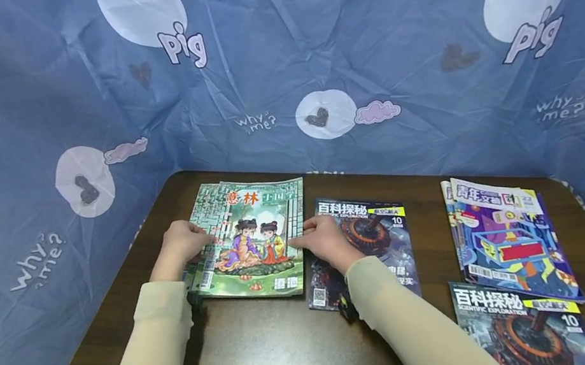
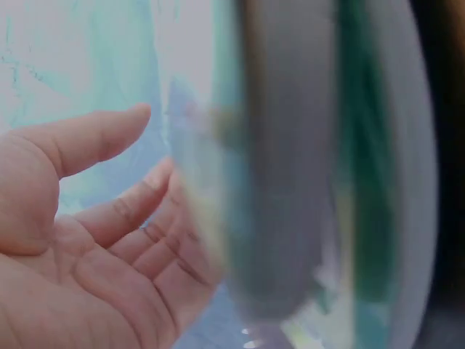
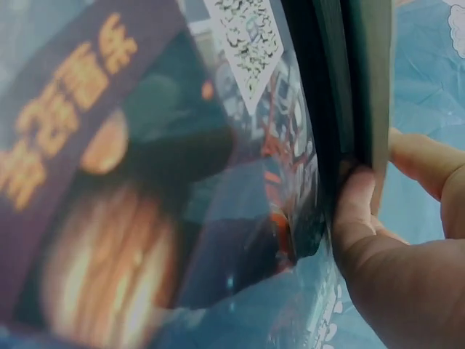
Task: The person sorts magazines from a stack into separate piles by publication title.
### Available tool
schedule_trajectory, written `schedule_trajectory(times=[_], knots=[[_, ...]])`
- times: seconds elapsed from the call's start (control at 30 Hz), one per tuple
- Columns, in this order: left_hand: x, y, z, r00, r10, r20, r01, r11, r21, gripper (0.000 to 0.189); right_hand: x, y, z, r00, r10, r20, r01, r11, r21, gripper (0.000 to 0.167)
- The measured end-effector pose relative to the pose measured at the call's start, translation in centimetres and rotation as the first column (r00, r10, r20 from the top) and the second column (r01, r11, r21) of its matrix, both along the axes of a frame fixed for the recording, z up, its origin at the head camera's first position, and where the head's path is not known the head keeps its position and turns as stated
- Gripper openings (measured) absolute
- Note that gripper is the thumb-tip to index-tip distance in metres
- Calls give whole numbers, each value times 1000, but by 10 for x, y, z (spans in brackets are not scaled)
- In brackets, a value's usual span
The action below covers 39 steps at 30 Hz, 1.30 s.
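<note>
A green magazine (image 1: 256,240) with two cartoon children on its cover lies on top of a small stack at the back left of the table. Beside the stack's left edge is my left hand (image 1: 183,246). The left wrist view shows its fingers relaxed and the thumb apart, with blurred magazine edges (image 2: 290,145) close by. My right hand (image 1: 327,241) pinches the green magazine's right edge, thumb on one side and a finger on the other in the right wrist view. Under that hand lies a dark science magazine (image 1: 365,232), partly covered by the hand and sleeve.
At the right, purple-covered magazines (image 1: 510,236) overlap in a stack on the brown table (image 1: 263,355). Another dark science magazine (image 1: 526,330) lies in front of them, its lower part out of frame. A blue printed cloth (image 1: 259,52) hangs behind the table.
</note>
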<state>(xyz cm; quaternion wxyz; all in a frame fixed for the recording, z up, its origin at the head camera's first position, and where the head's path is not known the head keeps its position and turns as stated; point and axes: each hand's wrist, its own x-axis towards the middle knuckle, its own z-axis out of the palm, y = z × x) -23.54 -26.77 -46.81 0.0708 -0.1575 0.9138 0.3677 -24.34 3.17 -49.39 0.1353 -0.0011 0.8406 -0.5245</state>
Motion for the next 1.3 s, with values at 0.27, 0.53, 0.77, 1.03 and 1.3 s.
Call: schedule_trajectory(times=[0.27,0.53,0.77,1.03,1.3], knots=[[5,5,11,1000,-31,1,31,998,-50,32,5,12,7,1000,-5,-10,5,1000,-15,46],[9,20,16,999,-19,-43,19,1000,-4,36,6,27,8,997,-31,-66,28,998,-48,44],[11,46,19,988,-50,-145,62,995,77,38,12,44,18,993,-61,-106,56,997,-50,41],[21,81,26,968,-79,-237,126,974,188,41,21,72,29,986,-109,-128,101,993,-67,41],[28,112,32,942,-104,-320,172,966,192,36,31,104,37,975,-172,-142,158,982,-100,43]])
